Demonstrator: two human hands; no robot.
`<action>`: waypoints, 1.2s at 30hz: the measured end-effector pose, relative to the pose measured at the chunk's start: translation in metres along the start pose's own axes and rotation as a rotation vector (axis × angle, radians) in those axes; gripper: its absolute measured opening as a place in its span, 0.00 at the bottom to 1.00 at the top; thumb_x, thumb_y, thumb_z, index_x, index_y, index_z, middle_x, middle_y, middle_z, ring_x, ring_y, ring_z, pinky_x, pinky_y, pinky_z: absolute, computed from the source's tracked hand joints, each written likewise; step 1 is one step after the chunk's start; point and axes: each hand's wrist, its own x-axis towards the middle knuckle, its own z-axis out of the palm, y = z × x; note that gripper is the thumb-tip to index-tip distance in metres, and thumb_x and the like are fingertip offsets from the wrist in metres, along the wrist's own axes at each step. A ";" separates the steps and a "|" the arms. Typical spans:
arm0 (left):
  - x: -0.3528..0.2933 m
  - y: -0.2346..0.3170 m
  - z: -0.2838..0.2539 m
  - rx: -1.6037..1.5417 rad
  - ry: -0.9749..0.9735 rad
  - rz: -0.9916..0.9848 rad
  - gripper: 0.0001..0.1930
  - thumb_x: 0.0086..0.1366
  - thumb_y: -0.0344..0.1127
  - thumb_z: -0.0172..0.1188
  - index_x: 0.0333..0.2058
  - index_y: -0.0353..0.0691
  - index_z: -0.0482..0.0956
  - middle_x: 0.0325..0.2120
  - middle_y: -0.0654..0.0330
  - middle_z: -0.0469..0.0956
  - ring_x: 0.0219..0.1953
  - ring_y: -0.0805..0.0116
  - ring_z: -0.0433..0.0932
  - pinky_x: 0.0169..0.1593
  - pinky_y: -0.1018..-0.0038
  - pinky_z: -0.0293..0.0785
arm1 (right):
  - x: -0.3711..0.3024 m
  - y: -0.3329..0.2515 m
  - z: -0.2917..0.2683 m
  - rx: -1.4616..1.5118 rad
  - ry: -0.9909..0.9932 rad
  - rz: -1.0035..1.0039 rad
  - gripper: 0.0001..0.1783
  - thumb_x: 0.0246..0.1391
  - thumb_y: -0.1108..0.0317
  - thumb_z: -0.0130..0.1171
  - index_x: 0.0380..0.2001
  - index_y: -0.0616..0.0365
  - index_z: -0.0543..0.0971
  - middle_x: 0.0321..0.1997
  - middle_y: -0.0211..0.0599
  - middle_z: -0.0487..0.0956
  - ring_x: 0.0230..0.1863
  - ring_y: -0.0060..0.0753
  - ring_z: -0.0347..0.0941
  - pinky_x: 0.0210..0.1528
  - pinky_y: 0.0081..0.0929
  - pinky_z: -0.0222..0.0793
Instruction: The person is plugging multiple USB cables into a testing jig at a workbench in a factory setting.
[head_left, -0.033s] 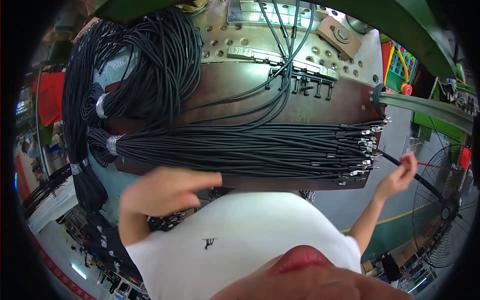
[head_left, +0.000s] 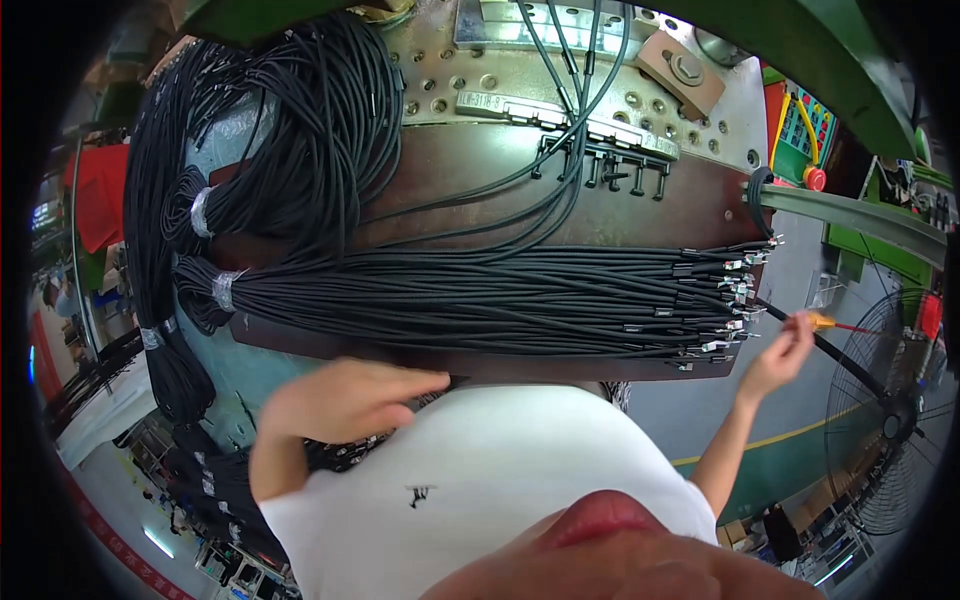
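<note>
My right hand is raised off the right end of the board, fingers closed. At its fingertips is a small screwdriver with an orange handle and thin red shaft; it appears to be in the fingers. My left hand hovers by the board's front edge, fingers stretched out and nothing visible in them. Beyond both hands lies a long bundle of black cables, tied near its left end with a clear wrap. Small metal terminals fan out at its right end, nearest my right hand.
Another coiled cable bundle is heaped at the back left of the brown board. Behind stands a perforated metal plate with a black peg fixture. A grey rail and a floor fan are at right.
My right hand has moved left and slightly down, bringing the orange handle into sight. My left hand has shifted slightly right and down. The cables stay put.
</note>
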 end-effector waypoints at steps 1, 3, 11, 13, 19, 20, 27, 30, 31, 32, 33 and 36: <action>0.000 -0.012 0.027 -0.071 0.001 -0.069 0.28 0.70 0.51 0.52 0.59 0.34 0.71 0.54 0.49 0.77 0.55 0.49 0.76 0.59 0.63 0.71 | -0.026 0.004 0.000 -0.033 -0.168 -0.007 0.23 0.60 0.76 0.52 0.59 0.67 0.69 0.57 0.45 0.74 0.57 0.37 0.71 0.61 0.31 0.64; 0.014 -0.039 0.058 0.136 0.125 -0.320 0.20 0.69 0.45 0.54 0.53 0.40 0.77 0.47 0.49 0.80 0.51 0.49 0.77 0.54 0.62 0.72 | -0.075 -0.005 0.014 0.062 -0.404 0.009 0.32 0.53 0.69 0.64 0.61 0.64 0.69 0.62 0.45 0.72 0.62 0.44 0.67 0.67 0.36 0.57; 0.028 -0.134 0.102 0.632 0.910 -0.411 0.21 0.60 0.41 0.59 0.50 0.36 0.79 0.49 0.43 0.77 0.52 0.42 0.73 0.58 0.52 0.66 | -0.130 0.029 0.054 0.198 -0.425 -0.054 0.19 0.59 0.70 0.58 0.54 0.64 0.74 0.54 0.40 0.77 0.54 0.37 0.70 0.60 0.35 0.67; 0.025 -0.132 0.104 0.508 0.859 -0.473 0.21 0.61 0.40 0.58 0.50 0.35 0.79 0.50 0.42 0.76 0.53 0.40 0.73 0.59 0.52 0.66 | -0.128 0.035 0.042 0.133 -0.571 -0.046 0.20 0.58 0.72 0.59 0.54 0.64 0.74 0.54 0.40 0.76 0.54 0.38 0.70 0.60 0.35 0.66; 0.032 -0.127 0.100 0.535 0.866 -0.476 0.18 0.63 0.38 0.55 0.49 0.36 0.80 0.49 0.43 0.77 0.53 0.41 0.74 0.58 0.54 0.67 | -0.114 0.013 0.054 0.115 -0.463 -0.079 0.16 0.58 0.73 0.58 0.50 0.63 0.77 0.50 0.42 0.79 0.51 0.41 0.74 0.55 0.36 0.69; 0.034 -0.125 0.097 0.539 0.865 -0.478 0.18 0.63 0.38 0.55 0.48 0.36 0.80 0.48 0.44 0.78 0.52 0.42 0.75 0.57 0.54 0.69 | -0.112 0.014 0.054 0.073 -0.466 -0.136 0.16 0.58 0.73 0.58 0.50 0.63 0.77 0.50 0.42 0.79 0.51 0.42 0.73 0.55 0.37 0.69; 0.037 -0.117 0.091 0.618 0.845 -0.551 0.15 0.62 0.36 0.55 0.45 0.38 0.81 0.44 0.45 0.80 0.45 0.44 0.79 0.49 0.54 0.74 | -0.107 0.017 0.060 0.044 -0.453 -0.228 0.15 0.58 0.75 0.56 0.49 0.63 0.77 0.49 0.44 0.79 0.52 0.45 0.73 0.56 0.38 0.68; 0.039 -0.121 0.085 0.760 0.760 -0.497 0.16 0.61 0.37 0.57 0.45 0.39 0.82 0.43 0.46 0.81 0.43 0.46 0.80 0.49 0.54 0.74 | -0.108 0.028 0.058 0.062 -0.498 -0.173 0.15 0.57 0.76 0.56 0.49 0.64 0.77 0.47 0.44 0.80 0.51 0.44 0.74 0.56 0.38 0.68; 0.040 -0.120 0.084 0.780 0.723 -0.508 0.16 0.61 0.37 0.57 0.45 0.39 0.82 0.43 0.46 0.81 0.43 0.46 0.80 0.49 0.54 0.75 | -0.104 0.032 0.058 0.060 -0.498 -0.171 0.15 0.57 0.76 0.56 0.49 0.64 0.77 0.47 0.44 0.80 0.51 0.44 0.74 0.56 0.38 0.68; 0.038 -0.117 0.084 0.710 0.687 -0.517 0.18 0.63 0.43 0.57 0.47 0.38 0.81 0.43 0.46 0.81 0.45 0.45 0.79 0.50 0.55 0.74 | -0.099 0.037 0.059 0.056 -0.390 -0.243 0.16 0.57 0.76 0.56 0.49 0.64 0.77 0.45 0.43 0.81 0.49 0.42 0.75 0.54 0.36 0.69; 0.034 -0.108 0.087 0.713 0.687 -0.524 0.18 0.63 0.43 0.57 0.47 0.38 0.81 0.43 0.46 0.81 0.45 0.45 0.79 0.50 0.55 0.74 | -0.095 0.042 0.057 0.051 -0.284 -0.319 0.16 0.57 0.76 0.56 0.50 0.64 0.78 0.42 0.42 0.82 0.47 0.40 0.76 0.53 0.35 0.71; 0.019 -0.057 0.078 0.444 0.364 -0.190 0.25 0.67 0.51 0.55 0.52 0.37 0.76 0.48 0.46 0.79 0.51 0.44 0.76 0.54 0.57 0.72 | -0.020 0.008 0.013 0.041 -0.253 -0.099 0.14 0.64 0.75 0.53 0.51 0.64 0.77 0.45 0.38 0.81 0.46 0.29 0.76 0.53 0.27 0.70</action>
